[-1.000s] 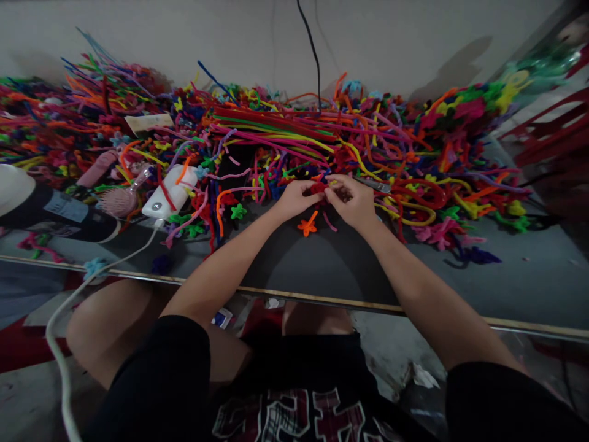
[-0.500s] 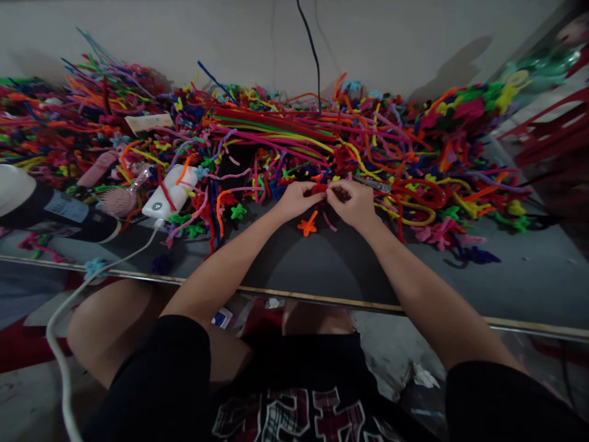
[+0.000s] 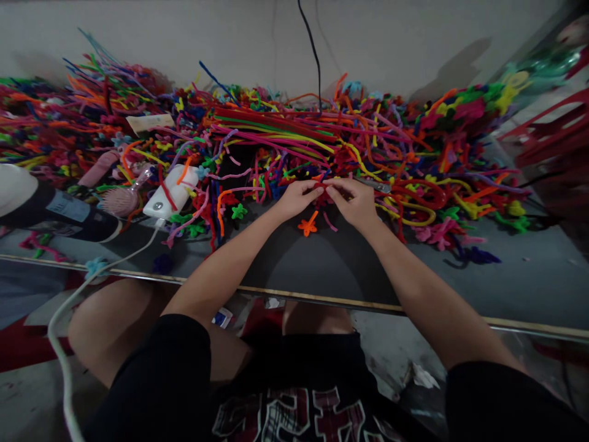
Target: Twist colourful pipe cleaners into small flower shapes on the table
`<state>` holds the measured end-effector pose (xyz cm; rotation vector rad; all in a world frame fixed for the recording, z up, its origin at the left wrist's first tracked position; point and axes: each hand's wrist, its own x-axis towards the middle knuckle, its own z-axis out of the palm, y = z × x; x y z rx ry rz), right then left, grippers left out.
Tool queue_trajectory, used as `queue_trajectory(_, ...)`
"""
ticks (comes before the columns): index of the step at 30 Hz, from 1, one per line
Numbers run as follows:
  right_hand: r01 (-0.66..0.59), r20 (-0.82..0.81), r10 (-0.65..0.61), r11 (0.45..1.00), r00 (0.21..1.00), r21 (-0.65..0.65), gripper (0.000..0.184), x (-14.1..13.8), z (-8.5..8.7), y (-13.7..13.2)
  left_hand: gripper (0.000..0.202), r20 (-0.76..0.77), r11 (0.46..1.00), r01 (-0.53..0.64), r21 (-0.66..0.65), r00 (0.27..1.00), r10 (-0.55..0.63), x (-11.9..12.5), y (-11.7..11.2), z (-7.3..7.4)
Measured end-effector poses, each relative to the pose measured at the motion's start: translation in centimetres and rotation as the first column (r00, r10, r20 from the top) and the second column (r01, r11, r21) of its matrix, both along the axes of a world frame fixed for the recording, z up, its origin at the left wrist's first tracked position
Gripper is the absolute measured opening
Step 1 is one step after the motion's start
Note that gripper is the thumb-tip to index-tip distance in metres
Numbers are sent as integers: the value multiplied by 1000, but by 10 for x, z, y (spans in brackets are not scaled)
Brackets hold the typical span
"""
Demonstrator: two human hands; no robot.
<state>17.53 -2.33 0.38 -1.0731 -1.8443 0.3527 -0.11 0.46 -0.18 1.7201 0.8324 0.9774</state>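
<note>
My left hand (image 3: 298,198) and my right hand (image 3: 354,201) meet at the front of a big heap of coloured pipe cleaners (image 3: 285,138). Both pinch a small red pipe-cleaner piece (image 3: 323,192) between their fingertips. An orange pipe-cleaner flower (image 3: 307,225) lies on the dark table (image 3: 322,264) just below my hands. A green flower (image 3: 238,212) sits to the left of it.
A white power bank (image 3: 170,191) with a white cable (image 3: 92,279) lies at the left, beside a pink hairbrush (image 3: 120,197) and a dark bottle (image 3: 55,212). A black cord (image 3: 314,55) hangs down the wall. Red racks (image 3: 556,135) stand at the right.
My fingers have shifted slightly on the red piece, the fingertips drawing closer together. Both arms stay where they were.
</note>
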Motion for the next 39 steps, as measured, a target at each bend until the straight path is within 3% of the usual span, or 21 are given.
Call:
queue_trajectory(5,-24,-7,24,1000,1000,6,19,1,1,2,33,-23,1000,12,26,1000,-11,-1,0,1)
queue_trajectory(14,-8,-2,8,999,1000,-37,18,1,1,1,34,-23,999,-20,-40,1000,20,0,-2,2)
queue_trajectory(22,-18,19,18,1000,1000,-10,16,3,1,5,44,36,995,45,-88,999,-42,-1,0,1)
queue_trajectory(33,-72,-52,69,995,996,-67,17,3,-2,5,37,18,991,83,-102,997,-81,-3,2,-2)
queue_trajectory(39,-56,-9,56,997,998,-51,15,2,1,4,35,5,991,94,-94,996,-94,-4,2,-4)
